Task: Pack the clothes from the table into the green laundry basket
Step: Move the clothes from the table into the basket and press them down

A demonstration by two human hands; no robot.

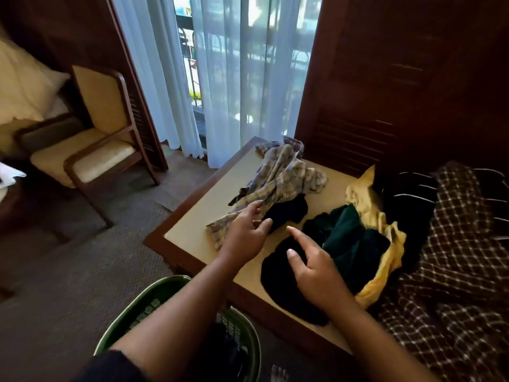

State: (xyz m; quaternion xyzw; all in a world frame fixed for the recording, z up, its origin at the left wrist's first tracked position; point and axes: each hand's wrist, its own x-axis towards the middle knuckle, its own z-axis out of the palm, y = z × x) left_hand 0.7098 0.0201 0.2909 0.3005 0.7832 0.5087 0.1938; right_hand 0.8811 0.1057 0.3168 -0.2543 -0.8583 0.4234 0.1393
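Clothes lie heaped on the beige-topped table (190, 230). A pale plaid shirt (281, 177) sprawls at the far side, with a dark navy garment (289, 212) under its near edge. My left hand (245, 235) hovers over the shirt's near corner, fingers loosely spread, holding nothing. A black garment (278, 277) lies at the near edge; my right hand (314, 274) is over it, fingers relaxed and apart. A dark green piece (349, 238) and a yellow one (385, 232) sit to the right. The green laundry basket (165, 290) stands on the floor below my arms, dark cloth inside.
A dark checked cloth (457, 271) and a black striped garment (410, 199) drape over the table's right side. A wooden armchair (93, 150) stands at the left on grey carpet. White curtains (220, 78) and a dark louvred door (385, 92) are behind the table.
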